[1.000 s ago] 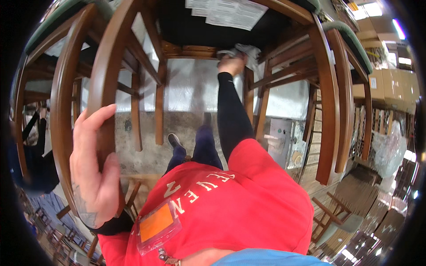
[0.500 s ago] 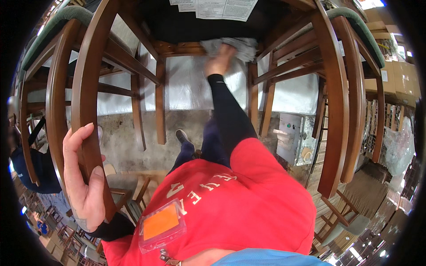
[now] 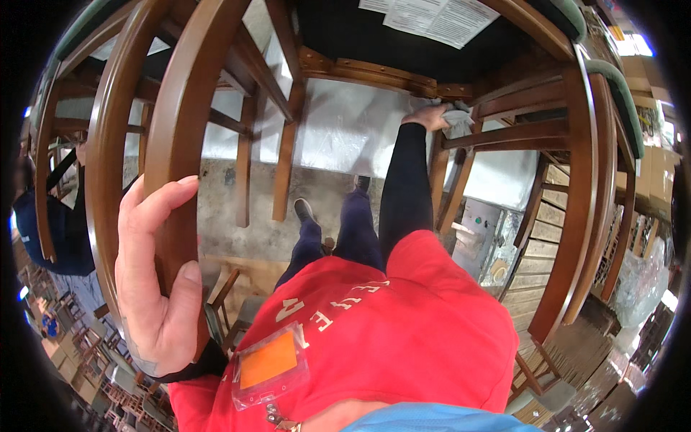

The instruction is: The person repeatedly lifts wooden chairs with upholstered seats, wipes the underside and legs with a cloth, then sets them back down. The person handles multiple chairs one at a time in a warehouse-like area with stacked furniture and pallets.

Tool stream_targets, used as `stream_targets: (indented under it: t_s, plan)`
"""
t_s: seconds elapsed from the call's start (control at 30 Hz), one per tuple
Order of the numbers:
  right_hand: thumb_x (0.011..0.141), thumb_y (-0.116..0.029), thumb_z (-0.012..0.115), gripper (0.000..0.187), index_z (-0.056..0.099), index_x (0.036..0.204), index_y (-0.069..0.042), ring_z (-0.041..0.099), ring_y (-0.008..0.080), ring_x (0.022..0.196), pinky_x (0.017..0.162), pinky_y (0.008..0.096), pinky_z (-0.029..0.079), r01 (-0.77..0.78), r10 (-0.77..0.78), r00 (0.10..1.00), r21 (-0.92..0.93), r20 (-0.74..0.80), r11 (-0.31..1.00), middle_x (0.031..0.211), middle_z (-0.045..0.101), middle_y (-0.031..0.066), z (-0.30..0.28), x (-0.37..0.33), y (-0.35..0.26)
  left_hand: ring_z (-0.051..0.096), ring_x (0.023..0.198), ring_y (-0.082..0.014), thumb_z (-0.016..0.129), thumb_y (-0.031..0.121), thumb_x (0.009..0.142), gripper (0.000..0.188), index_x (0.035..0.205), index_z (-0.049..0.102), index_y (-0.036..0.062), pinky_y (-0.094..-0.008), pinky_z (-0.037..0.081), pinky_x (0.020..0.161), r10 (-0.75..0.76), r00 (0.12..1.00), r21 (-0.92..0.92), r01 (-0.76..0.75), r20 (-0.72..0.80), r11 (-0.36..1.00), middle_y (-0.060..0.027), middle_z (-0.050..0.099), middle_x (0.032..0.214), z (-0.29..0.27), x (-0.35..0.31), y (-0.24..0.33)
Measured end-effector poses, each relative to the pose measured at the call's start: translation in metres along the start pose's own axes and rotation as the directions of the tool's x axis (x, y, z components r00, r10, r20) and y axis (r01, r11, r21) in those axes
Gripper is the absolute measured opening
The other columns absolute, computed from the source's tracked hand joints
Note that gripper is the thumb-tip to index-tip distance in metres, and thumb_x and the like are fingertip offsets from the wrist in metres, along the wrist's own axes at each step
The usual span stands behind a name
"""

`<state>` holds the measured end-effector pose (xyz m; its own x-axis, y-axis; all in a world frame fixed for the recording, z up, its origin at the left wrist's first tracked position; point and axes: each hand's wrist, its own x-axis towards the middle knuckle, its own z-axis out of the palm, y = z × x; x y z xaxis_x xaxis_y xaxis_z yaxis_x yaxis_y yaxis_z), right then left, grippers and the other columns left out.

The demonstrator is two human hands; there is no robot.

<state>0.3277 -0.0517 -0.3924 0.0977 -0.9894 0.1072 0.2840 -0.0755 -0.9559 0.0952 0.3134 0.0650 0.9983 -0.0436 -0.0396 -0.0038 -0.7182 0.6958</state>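
A brown wooden chair is in front of me, its black underside (image 3: 338, 36) facing me with white printed labels (image 3: 439, 18) on it. My left hand (image 3: 162, 295) is closed around one of its legs (image 3: 191, 108), thumb on the near side and fingers curled over the other. At the far side, my right hand (image 3: 428, 117) is closed on a crumpled grey cloth (image 3: 457, 122). The cloth touches the frame where the seat rail (image 3: 374, 73) meets the right side bars. Part of the cloth is hidden behind the hand and wood.
Other chairs with green-grey seats (image 3: 617, 97) stand close on both sides. Silvery wrapped sheeting (image 3: 345, 133) lies beyond the seat rail. Cardboard boxes (image 3: 656, 173) are stacked at the right. Another person (image 3: 54, 223) in dark clothing is at the far left.
My right hand and the cloth have slid right along the rail to the corner by the side bars. The view has shifted; my left hand keeps its hold on the leg.
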Motion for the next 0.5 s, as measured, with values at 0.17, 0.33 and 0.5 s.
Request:
stream_targets:
  t_s: [0.17,0.33,0.5]
  plan:
    - [0.104,-0.061,0.038,0.071,0.046,0.149,-0.007,0.055,0.0241,0.121,0.101,0.0452,0.047,-0.758,0.738,0.628,-0.017,0.248,0.652,0.146,0.053,0.0092,0.014,-0.143,-0.005,0.046,0.138,-0.0346,0.050,-0.001,0.066,0.066,0.132,0.056,-0.0032,-0.0415,0.024,0.120,-0.046,0.997,0.040,0.044,0.063,0.998,-0.0201,0.052,0.140,0.007,0.011,0.003]
    - [0.104,-0.063,0.041,0.068,0.052,0.136,-0.005,0.050,0.0199,0.071,0.064,0.0380,0.047,-0.806,0.884,-0.002,-0.524,0.467,0.275,0.096,0.056,0.0057,0.028,-0.233,-0.045,0.046,0.139,-0.0334,0.050,-0.003,0.066,0.067,0.133,0.056,-0.0022,-0.0407,0.030,0.118,-0.083,0.995,-0.011,0.084,0.062,0.996,-0.0224,0.049,0.141,0.005,0.007,0.003]
    - [0.105,-0.064,0.036,0.079,0.051,0.134,0.008,0.059,0.0223,0.097,0.085,0.0420,0.050,-0.883,0.767,0.423,0.032,0.483,0.467,0.114,0.063,0.0139,0.027,-0.154,-0.077,0.052,0.134,-0.0328,0.048,-0.006,0.064,0.067,0.130,0.058,-0.0021,-0.0385,0.035,0.114,-0.129,0.992,-0.121,0.127,-0.007,0.984,-0.0232,0.050,0.140,0.011,0.004,-0.001]
